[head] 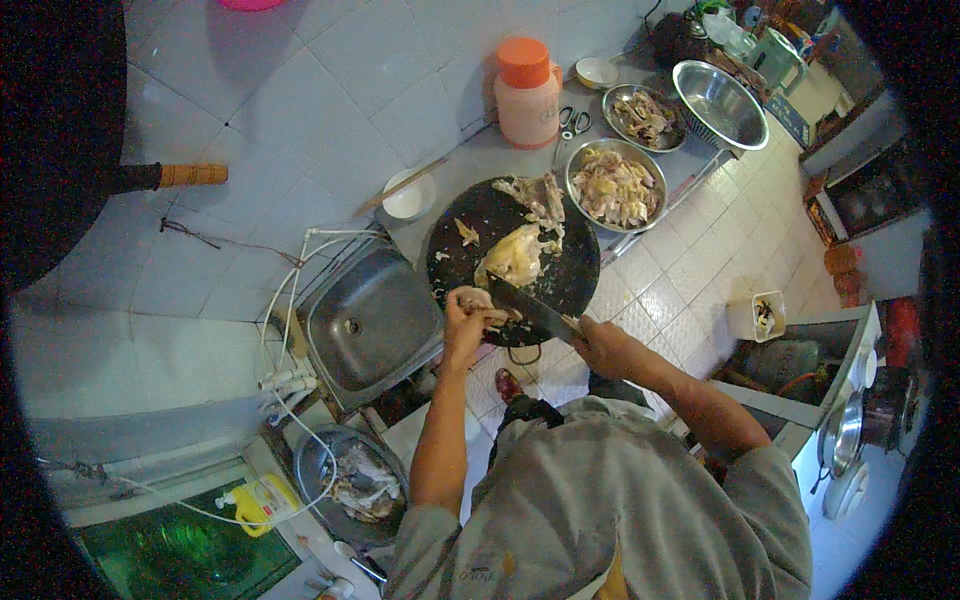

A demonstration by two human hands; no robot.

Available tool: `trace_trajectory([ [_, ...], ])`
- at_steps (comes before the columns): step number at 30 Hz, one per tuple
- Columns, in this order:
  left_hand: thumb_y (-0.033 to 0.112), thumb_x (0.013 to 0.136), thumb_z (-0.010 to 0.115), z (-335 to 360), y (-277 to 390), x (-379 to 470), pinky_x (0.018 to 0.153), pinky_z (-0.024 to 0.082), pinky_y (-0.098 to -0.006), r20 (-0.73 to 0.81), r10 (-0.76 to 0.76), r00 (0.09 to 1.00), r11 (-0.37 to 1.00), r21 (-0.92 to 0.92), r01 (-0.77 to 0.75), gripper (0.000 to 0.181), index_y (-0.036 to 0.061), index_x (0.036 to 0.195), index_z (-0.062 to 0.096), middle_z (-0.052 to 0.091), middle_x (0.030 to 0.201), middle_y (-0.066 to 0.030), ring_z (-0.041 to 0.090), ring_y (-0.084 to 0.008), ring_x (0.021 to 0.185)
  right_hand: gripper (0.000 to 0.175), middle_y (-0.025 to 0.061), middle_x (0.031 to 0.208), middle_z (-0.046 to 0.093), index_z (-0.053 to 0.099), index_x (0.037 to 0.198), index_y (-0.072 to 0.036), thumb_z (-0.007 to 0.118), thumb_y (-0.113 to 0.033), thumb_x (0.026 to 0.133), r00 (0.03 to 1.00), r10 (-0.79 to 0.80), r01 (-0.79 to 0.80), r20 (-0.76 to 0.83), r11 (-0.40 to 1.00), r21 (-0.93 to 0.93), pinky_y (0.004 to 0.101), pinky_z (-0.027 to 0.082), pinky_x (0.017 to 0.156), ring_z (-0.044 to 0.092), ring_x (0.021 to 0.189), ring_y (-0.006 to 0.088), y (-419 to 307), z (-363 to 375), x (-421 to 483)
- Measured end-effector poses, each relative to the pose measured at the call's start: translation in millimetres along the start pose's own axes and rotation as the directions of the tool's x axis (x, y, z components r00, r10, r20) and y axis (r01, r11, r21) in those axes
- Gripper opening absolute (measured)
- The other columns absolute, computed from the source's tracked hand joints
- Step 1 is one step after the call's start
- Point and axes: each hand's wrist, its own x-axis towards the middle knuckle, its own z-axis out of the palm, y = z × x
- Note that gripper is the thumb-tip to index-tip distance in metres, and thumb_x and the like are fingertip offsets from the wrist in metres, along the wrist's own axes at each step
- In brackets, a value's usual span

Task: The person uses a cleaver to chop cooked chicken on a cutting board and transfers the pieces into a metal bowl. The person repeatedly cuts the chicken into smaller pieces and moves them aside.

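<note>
My right hand [607, 345] grips the handle of a dark-bladed kitchen knife [532, 309], whose blade lies over the front of a round dark chopping board [450, 262]. At the board's near left edge my left hand [465, 330] holds a piece of meat [474, 300]. Beyond the blade tip rests a larger piece of yellow-skinned poultry [514, 256]. A bony carcass piece [536, 196] lies at the board's far side, and small scraps are scattered about. To the upper right stands a metal bowl of cut poultry pieces [616, 187].
A steel sink [375, 322] adjoins the board at left. Behind are a white bowl [409, 196], an orange-lidded jug [527, 94], scissors [574, 120], a plate of bones [643, 118] and a steel colander [720, 105]. A basin [352, 480] with pale contents stands lower left.
</note>
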Motion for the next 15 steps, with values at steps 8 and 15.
trace_trajectory([
  [8, 0.013, 0.086, 0.068, -42.8, 20.3, -7.3, 0.083, 0.053, -0.0361, -0.019, -0.05, 0.999, 0.997, -0.059, 0.048, 0.033, 0.0085, 0.113, 0.051, 0.059, 0.101, -0.0056, 0.061, -0.0207, 0.096, 0.028, 0.0251, 0.071, 0.062, 0.045, 0.103, 0.0, 0.05, -0.026, 0.093, 0.999, -0.003, 0.004, -0.049, 1.0, 0.028, 0.0566, 0.048, 0.061, 0.061, 0.066, 0.047, -9.4, -5.7, -11.8],
  [15, 0.005, 0.089, 0.063, -48.1, -2.2, -26.7, 0.08, 0.055, -0.0307, -0.049, -0.017, 0.999, 0.993, -0.117, 0.011, 0.025, 0.0036, 0.111, 0.052, 0.061, 0.101, -0.0102, 0.062, -0.0184, 0.094, 0.027, 0.0222, 0.071, 0.064, 0.046, 0.104, -0.003, 0.048, -0.029, 0.094, 0.996, -0.069, 0.071, -0.058, 0.997, 0.029, 0.0621, 0.041, 0.068, 0.063, 0.067, 0.0442, -23.0, -3.6, -23.3],
])
